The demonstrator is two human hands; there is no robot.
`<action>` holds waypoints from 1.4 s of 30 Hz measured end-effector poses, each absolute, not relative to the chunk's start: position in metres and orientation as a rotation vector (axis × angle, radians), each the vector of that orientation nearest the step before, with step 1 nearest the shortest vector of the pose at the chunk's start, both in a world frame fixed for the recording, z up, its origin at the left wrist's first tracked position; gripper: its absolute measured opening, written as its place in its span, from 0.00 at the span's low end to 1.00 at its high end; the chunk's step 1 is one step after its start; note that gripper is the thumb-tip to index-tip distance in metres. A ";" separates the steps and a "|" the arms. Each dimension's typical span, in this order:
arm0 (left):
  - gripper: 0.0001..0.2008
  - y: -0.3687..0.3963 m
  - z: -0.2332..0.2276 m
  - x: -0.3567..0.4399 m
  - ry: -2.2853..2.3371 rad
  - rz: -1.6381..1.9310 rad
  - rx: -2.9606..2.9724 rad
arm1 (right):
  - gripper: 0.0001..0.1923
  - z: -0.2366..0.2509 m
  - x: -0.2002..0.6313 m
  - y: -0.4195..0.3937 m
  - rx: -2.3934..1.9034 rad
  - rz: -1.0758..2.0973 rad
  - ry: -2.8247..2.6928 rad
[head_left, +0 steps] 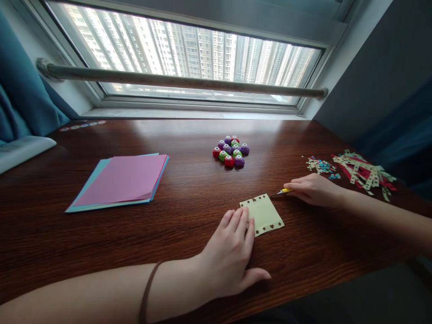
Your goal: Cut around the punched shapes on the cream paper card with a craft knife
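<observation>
A small pale-yellow paper square (pixel 261 212) lies on the table, with star and heart shapes punched along its edges. My left hand (pixel 232 252) rests flat on its left side, fingers stretched out and thumb apart, covering part of that edge. Just beyond the paper's upper right corner, my right hand (pixel 312 190) grips a yellow craft knife (pixel 285 191). Its thin tip points left, near that corner; whether it touches the paper I cannot tell.
Several red, green and purple craft punches (pixel 228 150) stand mid-table. Coloured paper sheets (pixel 121 180) are stacked left. Punched paper bits (pixel 320 166) and cut strips (pixel 366 173) lie at the right. A metal bar (pixel 182 82) crosses the window behind the brown table (pixel 189 189).
</observation>
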State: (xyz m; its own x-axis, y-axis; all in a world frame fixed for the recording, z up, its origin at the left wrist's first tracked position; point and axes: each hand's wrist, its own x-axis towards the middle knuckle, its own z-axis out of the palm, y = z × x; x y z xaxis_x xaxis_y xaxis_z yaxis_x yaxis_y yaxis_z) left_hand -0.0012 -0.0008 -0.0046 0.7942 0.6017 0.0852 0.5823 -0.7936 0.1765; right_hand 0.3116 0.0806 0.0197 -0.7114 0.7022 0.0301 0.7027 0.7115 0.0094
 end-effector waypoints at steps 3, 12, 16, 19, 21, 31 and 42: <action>0.44 -0.001 -0.004 -0.001 0.948 0.207 2.848 | 0.14 0.019 0.317 0.071 -1.284 -0.081 -2.835; 0.40 0.000 0.001 -0.002 0.925 0.226 2.854 | 0.21 0.004 0.367 -0.002 -1.991 -0.201 -2.082; 0.38 0.001 0.003 -0.003 0.872 0.249 2.872 | 0.23 -0.016 0.393 -0.032 -2.197 -0.329 -2.066; 0.38 0.001 0.004 -0.003 0.845 0.257 2.887 | 0.23 -0.023 0.405 -0.040 -2.200 -0.370 -2.055; 0.38 0.001 0.004 -0.003 0.829 0.259 2.898 | 0.23 -0.026 0.410 -0.041 -2.182 -0.392 -2.045; 0.39 0.002 0.007 -0.003 0.787 0.247 2.886 | 0.27 -0.022 0.398 -0.031 -2.154 -0.530 -1.988; 0.41 -0.003 0.001 -0.006 0.917 0.322 2.889 | 0.11 0.013 0.234 0.073 -1.326 0.818 -2.310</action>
